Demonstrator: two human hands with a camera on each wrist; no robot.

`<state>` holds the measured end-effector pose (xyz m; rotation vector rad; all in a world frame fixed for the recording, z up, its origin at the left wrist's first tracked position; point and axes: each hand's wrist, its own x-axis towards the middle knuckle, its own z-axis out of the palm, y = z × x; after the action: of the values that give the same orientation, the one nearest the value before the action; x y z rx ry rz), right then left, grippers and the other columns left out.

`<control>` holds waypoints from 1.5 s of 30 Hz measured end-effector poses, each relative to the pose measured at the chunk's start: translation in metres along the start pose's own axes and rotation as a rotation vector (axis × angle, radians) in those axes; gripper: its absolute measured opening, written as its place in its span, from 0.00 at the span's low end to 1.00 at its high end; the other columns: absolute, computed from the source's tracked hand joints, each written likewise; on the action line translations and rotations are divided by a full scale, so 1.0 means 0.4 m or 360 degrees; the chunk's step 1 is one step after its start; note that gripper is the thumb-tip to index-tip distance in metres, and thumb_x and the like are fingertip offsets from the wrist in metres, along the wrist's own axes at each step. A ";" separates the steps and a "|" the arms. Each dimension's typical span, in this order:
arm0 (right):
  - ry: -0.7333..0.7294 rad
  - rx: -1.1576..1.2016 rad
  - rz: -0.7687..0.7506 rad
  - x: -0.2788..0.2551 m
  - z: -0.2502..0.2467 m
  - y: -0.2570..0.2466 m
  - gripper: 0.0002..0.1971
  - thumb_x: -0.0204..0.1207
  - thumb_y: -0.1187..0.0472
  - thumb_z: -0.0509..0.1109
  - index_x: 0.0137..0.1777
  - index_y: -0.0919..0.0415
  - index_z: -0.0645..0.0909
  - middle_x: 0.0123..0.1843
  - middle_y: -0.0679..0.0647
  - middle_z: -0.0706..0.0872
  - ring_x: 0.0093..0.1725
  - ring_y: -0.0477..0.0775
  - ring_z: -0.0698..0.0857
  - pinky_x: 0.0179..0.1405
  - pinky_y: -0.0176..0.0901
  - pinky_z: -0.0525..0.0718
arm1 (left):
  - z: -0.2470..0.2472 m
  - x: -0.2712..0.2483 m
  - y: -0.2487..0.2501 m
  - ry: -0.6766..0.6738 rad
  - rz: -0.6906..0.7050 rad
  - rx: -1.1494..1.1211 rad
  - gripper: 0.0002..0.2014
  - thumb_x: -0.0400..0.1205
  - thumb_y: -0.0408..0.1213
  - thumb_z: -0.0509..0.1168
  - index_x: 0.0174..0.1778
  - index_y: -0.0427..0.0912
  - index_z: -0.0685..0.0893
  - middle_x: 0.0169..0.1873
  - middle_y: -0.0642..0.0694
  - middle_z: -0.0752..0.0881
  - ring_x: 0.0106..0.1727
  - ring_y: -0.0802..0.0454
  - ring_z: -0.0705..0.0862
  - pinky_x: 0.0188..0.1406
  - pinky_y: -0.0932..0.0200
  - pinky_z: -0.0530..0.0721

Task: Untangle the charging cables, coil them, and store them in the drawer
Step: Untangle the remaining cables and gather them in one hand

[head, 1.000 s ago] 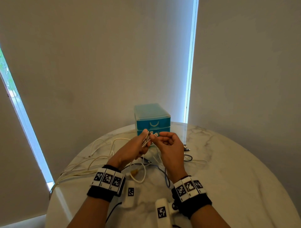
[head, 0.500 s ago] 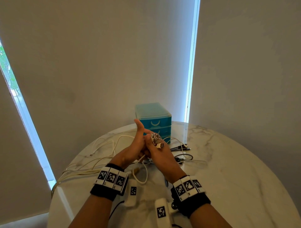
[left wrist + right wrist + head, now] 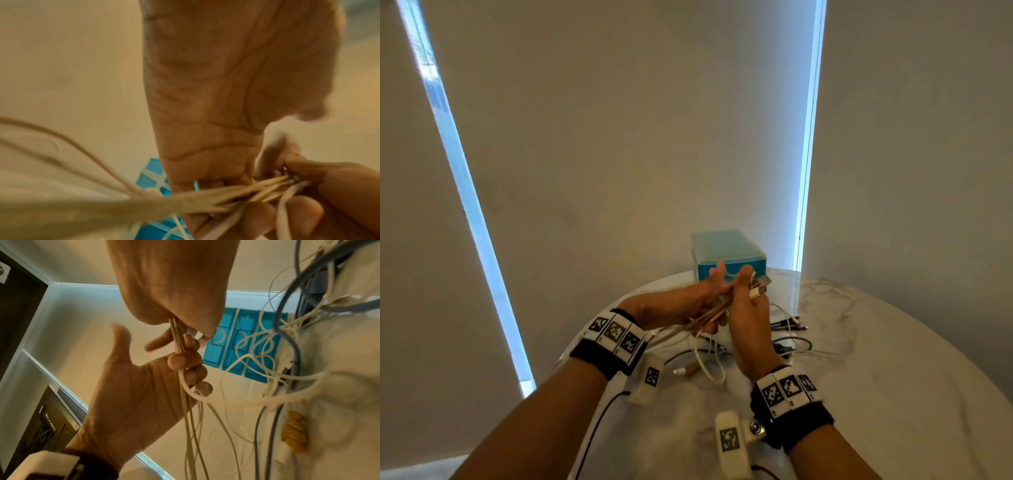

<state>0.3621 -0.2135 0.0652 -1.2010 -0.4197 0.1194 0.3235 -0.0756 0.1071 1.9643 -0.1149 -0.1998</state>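
The left hand (image 3: 236, 100) is curling its fingers (image 3: 257, 216) around a bundle of white cables (image 3: 185, 201) (blurred), the right hand (image 3: 339, 183) pinching beside it.

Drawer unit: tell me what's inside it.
All drawers of the drawer unit look closed, so the contents are hidden. The hands, left hand and right hand, holding white cables, cover part of its front.

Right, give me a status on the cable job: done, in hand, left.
Done: nothing stored; the teal drawer unit looks shut.
In hand: both the left hand and right hand grip a bundle of white cables, connector ends poking out above the right hand.
Left: more loose cables lie tangled on the marble table; no finished coil shows. Coiling and storing remain.
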 end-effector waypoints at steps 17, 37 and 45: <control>0.0005 0.0479 -0.0082 0.106 0.019 -0.220 0.22 0.90 0.47 0.72 0.34 0.49 0.72 0.25 0.46 0.68 0.20 0.45 0.62 0.18 0.39 0.63 | -0.264 -0.091 -0.101 0.0619 -0.0029 0.1263 0.08 0.80 0.49 0.80 0.48 0.55 0.89 0.44 0.54 0.91 0.47 0.54 0.86 0.46 0.55 0.79; -0.0173 -0.0158 -0.0201 0.107 0.015 -0.089 0.20 0.80 0.37 0.77 0.41 0.53 0.83 0.35 0.54 0.86 0.39 0.52 0.86 0.41 0.49 0.84 | -0.492 -0.245 -0.266 0.1664 -0.0831 0.1245 0.27 0.77 0.41 0.86 0.65 0.39 0.80 0.55 0.38 0.85 0.59 0.34 0.89 0.56 0.42 0.85; -0.0176 0.0056 0.0113 0.077 0.025 0.028 0.27 0.70 0.34 0.81 0.54 0.58 0.84 0.30 0.49 0.77 0.31 0.50 0.74 0.38 0.47 0.76 | -0.453 -0.204 -0.273 0.1080 -0.1024 0.1370 0.25 0.86 0.32 0.68 0.82 0.40 0.78 0.80 0.36 0.78 0.80 0.38 0.79 0.78 0.49 0.77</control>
<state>0.3881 -0.1910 0.0655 -1.1786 -0.4700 0.2540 0.2771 0.1453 0.0828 2.7509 1.0373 0.1462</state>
